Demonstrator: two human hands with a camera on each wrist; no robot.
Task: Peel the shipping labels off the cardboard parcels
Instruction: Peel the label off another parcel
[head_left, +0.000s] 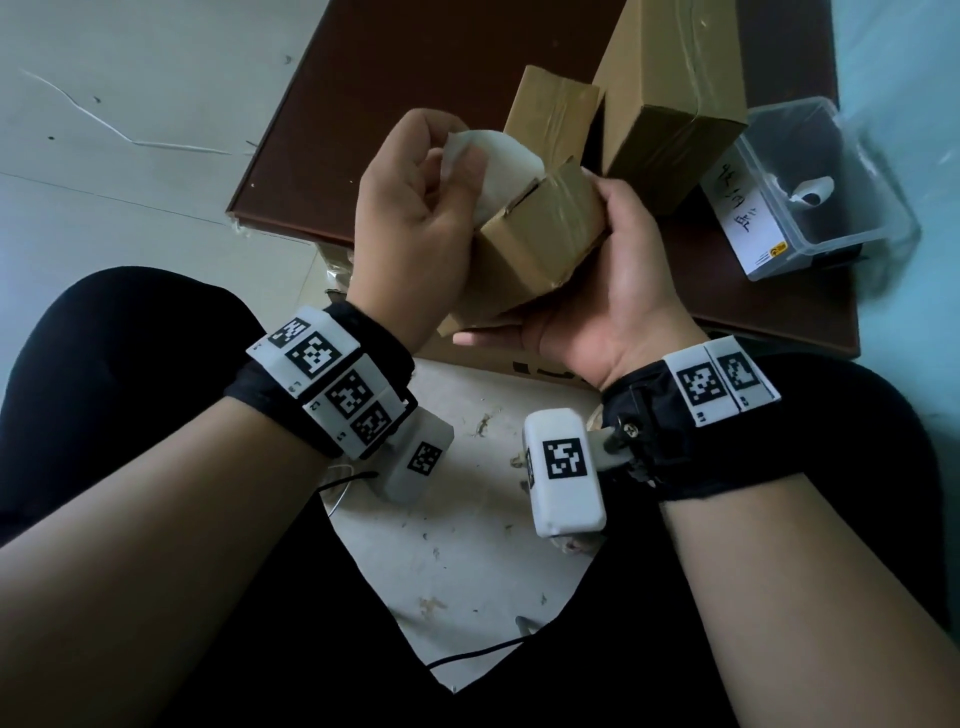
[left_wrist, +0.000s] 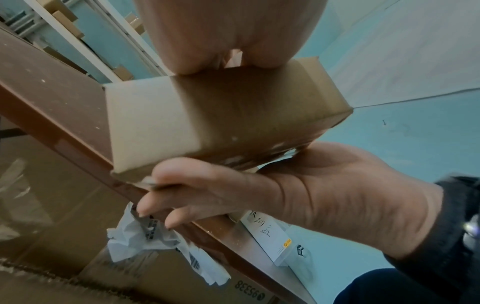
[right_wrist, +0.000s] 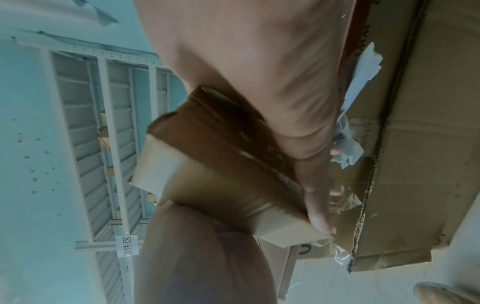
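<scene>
Cardboard parcel (head_left: 540, 244) is held above the lap, in front of a brown table (head_left: 415, 78), gripped from the right by the curled fingers of the right hand (head_left: 618, 275). White shipping label (head_left: 498, 166), partly lifted off the parcel's upper left side, is pinched by the left hand (head_left: 415, 208). Two more taped boxes (head_left: 670, 104) and a clear plastic bin (head_left: 826, 192) are seen on the table.

The right hand (head_left: 613, 270) covers the small parcel's (head_left: 540, 234) 3 o'clock side in the head view, so its fingertips are out of sight. The white label's (head_left: 493, 161) printed face is turned away and partly hidden by the left hand (head_left: 415, 208). The tall box (head_left: 670, 104) at 12 o'clock is cut off by the top edge, and the handwriting on the clear tub (head_left: 810, 192) at 2 o'clock is too small to read.
</scene>
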